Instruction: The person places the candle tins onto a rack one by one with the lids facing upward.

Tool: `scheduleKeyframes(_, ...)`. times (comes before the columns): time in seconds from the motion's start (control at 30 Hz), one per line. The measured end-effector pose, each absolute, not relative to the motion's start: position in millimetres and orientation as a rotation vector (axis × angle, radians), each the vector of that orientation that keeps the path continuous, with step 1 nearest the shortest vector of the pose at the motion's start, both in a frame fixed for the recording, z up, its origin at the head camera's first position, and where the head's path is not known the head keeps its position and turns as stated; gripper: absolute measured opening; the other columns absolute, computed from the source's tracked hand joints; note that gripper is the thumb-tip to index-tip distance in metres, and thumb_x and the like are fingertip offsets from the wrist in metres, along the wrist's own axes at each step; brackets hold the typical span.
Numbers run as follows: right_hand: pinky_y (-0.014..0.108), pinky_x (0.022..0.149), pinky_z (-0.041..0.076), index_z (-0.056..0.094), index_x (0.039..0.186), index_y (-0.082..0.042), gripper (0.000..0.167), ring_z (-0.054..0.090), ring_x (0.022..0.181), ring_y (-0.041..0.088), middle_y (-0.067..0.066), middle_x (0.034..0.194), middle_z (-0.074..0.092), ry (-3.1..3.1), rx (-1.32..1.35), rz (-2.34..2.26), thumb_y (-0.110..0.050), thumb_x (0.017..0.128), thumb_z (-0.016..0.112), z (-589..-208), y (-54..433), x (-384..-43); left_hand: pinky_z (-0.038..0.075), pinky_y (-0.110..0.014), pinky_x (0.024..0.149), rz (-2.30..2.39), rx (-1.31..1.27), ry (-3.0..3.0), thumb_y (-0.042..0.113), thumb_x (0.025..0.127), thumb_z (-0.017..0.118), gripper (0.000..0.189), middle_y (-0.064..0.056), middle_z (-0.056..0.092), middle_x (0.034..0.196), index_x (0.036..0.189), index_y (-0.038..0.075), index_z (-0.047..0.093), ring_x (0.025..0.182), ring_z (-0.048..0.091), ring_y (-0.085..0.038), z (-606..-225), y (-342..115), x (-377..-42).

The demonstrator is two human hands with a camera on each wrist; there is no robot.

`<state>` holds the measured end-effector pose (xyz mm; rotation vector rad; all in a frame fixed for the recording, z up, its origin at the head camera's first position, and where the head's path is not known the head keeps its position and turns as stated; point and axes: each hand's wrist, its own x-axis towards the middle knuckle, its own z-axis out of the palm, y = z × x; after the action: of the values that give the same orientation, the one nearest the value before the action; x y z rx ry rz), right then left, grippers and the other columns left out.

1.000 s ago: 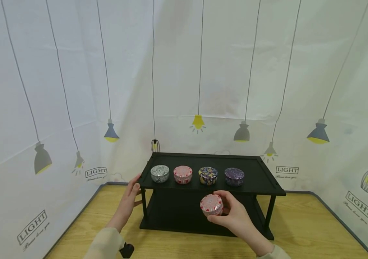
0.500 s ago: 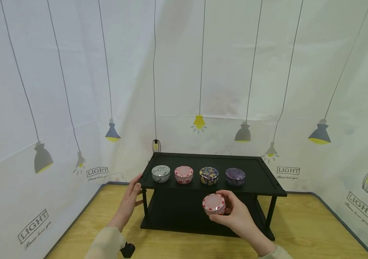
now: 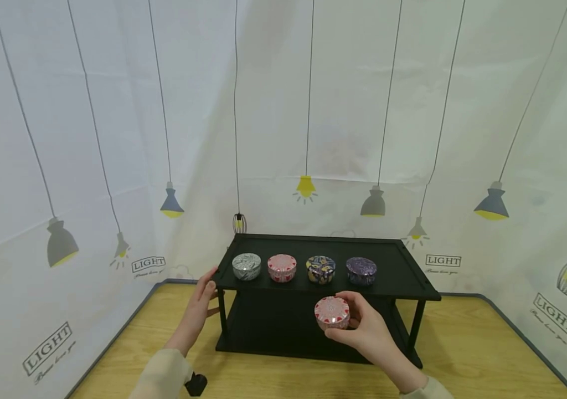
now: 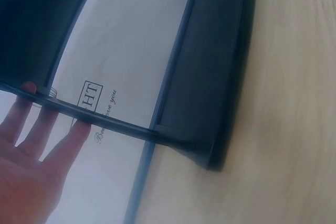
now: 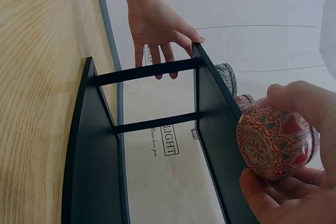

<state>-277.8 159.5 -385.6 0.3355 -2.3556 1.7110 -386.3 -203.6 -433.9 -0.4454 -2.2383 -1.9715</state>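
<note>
My right hand (image 3: 363, 321) grips a round pink-and-red patterned tin (image 3: 332, 311) between thumb and fingers, in front of the upper board of a black two-tier shelf (image 3: 388, 249). The right wrist view shows an ornate red and teal pattern on this tin (image 5: 275, 140). At the shelf's left front corner, my left hand (image 3: 197, 310) touches the upper board and post with extended fingers; the right wrist view shows this left hand (image 5: 157, 27) too. In a row on the upper board stand a grey-white tin (image 3: 246, 267), a pink-and-red tin (image 3: 282, 269), a blue-and-yellow tin (image 3: 320, 270) and a purple tin (image 3: 361, 271).
The shelf's lower board (image 3: 278, 338) lies over the wooden table (image 3: 263, 379), joined to the upper board by thin posts (image 3: 417, 324). Behind and on both sides hangs a pale cloth (image 3: 273, 111) printed with lamps. A dark strap piece (image 3: 196, 383) shows at the left cuff.
My right hand has shifted a little to the right with the tin, whose lid now faces up more level. My left hand stays at the shelf corner, and the row of tins stands unchanged.
</note>
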Motion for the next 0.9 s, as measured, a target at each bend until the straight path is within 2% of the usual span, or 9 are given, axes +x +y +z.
scheduleKeyframes(0.27,0.029,0.080,0.053,0.051,0.137,-0.006,0.075,0.063,0.103,0.021,0.010,0.121,0.061,-2.345,0.338,1.739,-0.005,0.071,0.086,-385.0,162.4,-277.1,0.033,-0.067,0.098,-1.966,-0.459,-2.229,0.036,0.107,0.031,0.052,-0.019,0.010,0.158,0.155,0.021,0.019,0.133,0.030,-0.048,-438.1,-204.2,-389.2)
scheduleKeyframes(0.47,0.028,0.079,0.053,0.054,0.134,-0.008,0.071,0.064,0.098,0.019,0.010,0.117,0.063,-2.356,0.358,1.716,-0.009,0.071,0.086,-384.1,165.2,-276.4,0.033,-0.067,0.099,-1.952,-0.447,-2.238,0.040,0.106,0.032,0.053,-0.017,0.011,0.158,0.155,0.023,0.021,0.134,0.030,-0.049,-436.4,-203.4,-387.5)
scheduleKeyframes(0.7,0.026,0.077,0.053,0.055,0.132,-0.008,0.071,0.064,0.095,0.019,0.010,0.114,0.063,-2.364,0.345,1.680,-0.011,0.069,0.088,-385.6,169.3,-278.0,0.035,-0.066,0.097,-1.950,-0.457,-2.217,0.036,0.107,0.031,0.051,-0.019,0.013,0.157,0.155,0.020,0.021,0.132,0.032,-0.049,-435.0,-202.9,-387.1)
scheduleKeyframes(0.9,0.027,0.077,0.053,0.056,0.131,-0.008,0.071,0.064,0.094,0.019,0.009,0.113,0.063,-2.380,0.325,1.647,-0.012,0.069,0.088,-384.2,173.7,-276.8,0.039,-0.065,0.094,-1.893,-0.465,-2.224,0.044,0.105,0.032,0.055,-0.022,0.016,0.155,0.154,0.022,0.023,0.128,0.036,-0.049,-437.1,-202.9,-386.7)
